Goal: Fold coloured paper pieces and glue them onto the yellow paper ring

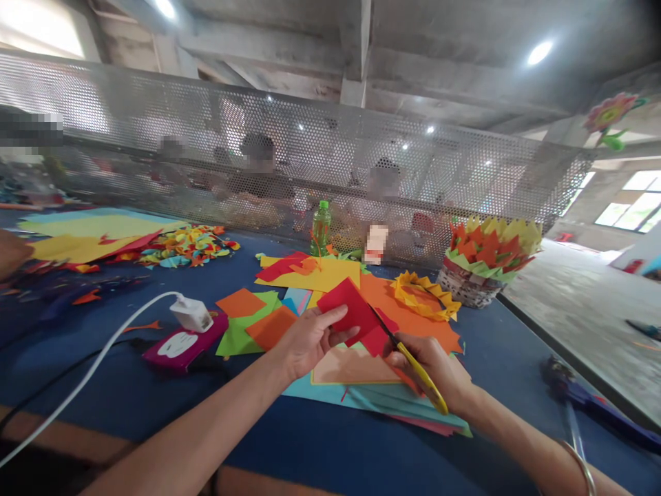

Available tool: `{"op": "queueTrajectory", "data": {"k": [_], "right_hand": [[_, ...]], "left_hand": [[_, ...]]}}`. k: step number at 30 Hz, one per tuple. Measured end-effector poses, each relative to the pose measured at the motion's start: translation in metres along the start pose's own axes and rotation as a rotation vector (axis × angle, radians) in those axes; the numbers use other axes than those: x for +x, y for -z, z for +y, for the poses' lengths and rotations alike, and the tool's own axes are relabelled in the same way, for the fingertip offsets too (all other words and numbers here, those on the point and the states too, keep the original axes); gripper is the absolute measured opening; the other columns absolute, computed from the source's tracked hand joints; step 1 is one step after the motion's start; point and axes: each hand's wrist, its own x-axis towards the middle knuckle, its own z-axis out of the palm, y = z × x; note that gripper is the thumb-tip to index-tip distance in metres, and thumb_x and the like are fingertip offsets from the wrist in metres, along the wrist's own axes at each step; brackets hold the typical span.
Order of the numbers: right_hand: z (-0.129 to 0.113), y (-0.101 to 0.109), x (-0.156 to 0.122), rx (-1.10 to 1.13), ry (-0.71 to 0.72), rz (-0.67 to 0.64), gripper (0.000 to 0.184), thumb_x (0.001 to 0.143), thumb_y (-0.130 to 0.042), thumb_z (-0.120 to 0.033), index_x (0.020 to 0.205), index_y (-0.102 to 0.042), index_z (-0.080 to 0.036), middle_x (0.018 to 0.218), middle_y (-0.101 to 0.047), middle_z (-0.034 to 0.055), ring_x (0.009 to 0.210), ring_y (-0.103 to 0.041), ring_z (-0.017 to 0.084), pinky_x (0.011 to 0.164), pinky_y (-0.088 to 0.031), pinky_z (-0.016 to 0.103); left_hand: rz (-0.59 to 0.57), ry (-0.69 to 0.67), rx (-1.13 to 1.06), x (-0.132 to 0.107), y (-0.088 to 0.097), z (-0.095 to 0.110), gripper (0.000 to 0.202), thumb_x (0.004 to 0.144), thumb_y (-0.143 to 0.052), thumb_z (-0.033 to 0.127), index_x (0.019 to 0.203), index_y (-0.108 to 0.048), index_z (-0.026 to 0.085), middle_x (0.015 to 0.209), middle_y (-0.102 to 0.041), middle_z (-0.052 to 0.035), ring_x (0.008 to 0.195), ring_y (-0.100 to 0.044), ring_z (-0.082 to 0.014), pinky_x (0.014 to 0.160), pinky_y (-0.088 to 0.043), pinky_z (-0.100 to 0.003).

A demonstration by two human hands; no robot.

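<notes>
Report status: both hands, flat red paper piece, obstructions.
Left hand holds flat red paper piece. Right hand grips yellow-handled scissors at the paper's edge. Coloured paper sheets underneath; no obstruction visible.

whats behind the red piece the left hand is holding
Around the red piece show a yellow sheet, an orange sheet and more red paper; whatever lies directly behind it is covered.

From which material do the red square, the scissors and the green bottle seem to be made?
Red square: matte paper or thin card, judging by its flat face and crisp edges.
Scissors: the dark, thin blade is probably metal; the smooth, evenly yellow handle looks like plastic.
Green bottle: see-through, probably plastic, though glass is possible.
</notes>
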Motion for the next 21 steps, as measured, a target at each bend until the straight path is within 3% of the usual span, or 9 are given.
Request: {"op": "queueTrajectory", "data": {"k": [5,21], "right_hand": [[-0.0009,0.0000,0.0002,-0.026,0.007,0.019,0.065,0.083,-0.042,-0.084,0.074,-0.053,-0.020,0.056,-0.043,-0.0051,0.047,-0.042,0.009,0.043,-0.030,0.021],[-0.0062,0.0008,-0.0038,-0.135,0.065,0.031,0.061,0.087,-0.040,-0.079,0.076,-0.050,-0.020,0.058,-0.046,-0.0045,0.053,-0.040,0.010,0.047,-0.024,0.023]], "left_hand": [[0.009,-0.010,-0.012,0.0013,0.0004,-0.0003,0.009,0.085,-0.067,0.004,0.082,-0.074,0.011,0.090,-0.077,-0.0058,0.078,-0.072,-0.0155,0.073,-0.065,-0.029],[-0.035,0.040,0.026,-0.0002,-0.0013,-0.0070,0.006,0.077,-0.078,0.009,0.083,-0.075,0.010,0.092,-0.078,-0.0090,0.078,-0.073,-0.0182,0.076,-0.064,-0.032]]}}
